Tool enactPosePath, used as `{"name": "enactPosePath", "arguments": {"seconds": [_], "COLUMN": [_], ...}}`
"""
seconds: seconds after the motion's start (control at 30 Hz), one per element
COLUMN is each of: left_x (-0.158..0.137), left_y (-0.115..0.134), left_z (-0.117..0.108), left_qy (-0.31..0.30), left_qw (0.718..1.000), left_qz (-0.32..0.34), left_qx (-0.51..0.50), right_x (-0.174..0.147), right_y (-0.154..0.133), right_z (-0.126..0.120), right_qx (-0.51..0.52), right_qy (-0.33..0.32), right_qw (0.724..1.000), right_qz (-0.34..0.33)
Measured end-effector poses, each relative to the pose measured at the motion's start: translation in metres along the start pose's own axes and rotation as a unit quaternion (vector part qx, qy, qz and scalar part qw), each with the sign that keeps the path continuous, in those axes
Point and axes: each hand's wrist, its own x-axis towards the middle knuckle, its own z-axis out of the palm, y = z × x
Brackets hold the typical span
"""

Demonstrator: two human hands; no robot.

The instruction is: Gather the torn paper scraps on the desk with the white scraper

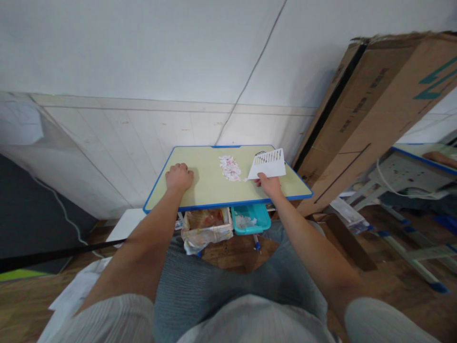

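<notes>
My right hand (268, 185) grips the lower edge of a white slotted plate (267, 169), thumb on top. The plate is thin and flat, with a row of narrow slots along its far side, and is tilted over the right part of the desk (203, 190). Just left of it lies a loose pile of small white and pinkish pieces (230, 168), too small to name. On the left part of the desktop rests my left hand (179, 177), its fingers curled in a fist, apart from the pile. A dark thing shows partly behind the plate.
Below the desk's front edge are a lined bin (207, 233) and a turquoise basket (252, 228) with whitish bits inside. A tall cardboard box (371, 109) leans at the right. Another person's arm (441, 158) rests on a second desk. A cable runs down the wall.
</notes>
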Motion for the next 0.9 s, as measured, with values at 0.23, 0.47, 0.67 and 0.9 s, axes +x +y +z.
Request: {"name": "enactPosePath", "arguments": {"seconds": [0.23, 0.47, 0.67, 0.9], "left_x": [0.001, 0.001, 0.002, 0.002], "left_y": [-0.002, -0.001, 0.0, 0.0], "left_z": [0.002, 0.002, 0.002, 0.002], "left_qy": [0.005, 0.008, 0.008, 0.005], "left_qw": [1.0, 1.0, 1.0, 1.0], "left_qz": [0.002, 0.0, -0.001, 0.001], "left_qx": [-0.001, -0.005, -0.011, -0.013], "right_x": [-0.015, -0.013, -0.014, -0.015], "right_y": [0.008, 0.008, 0.007, 0.004], "right_z": [-0.009, -0.009, -0.011, -0.011], "right_qx": [0.003, -0.002, -0.042, -0.047], "right_qy": [0.005, 0.001, 0.001, -0.006], "right_qw": [1.0, 1.0, 0.999, 0.999], "right_qz": [-0.011, -0.009, -0.018, -0.02]}}
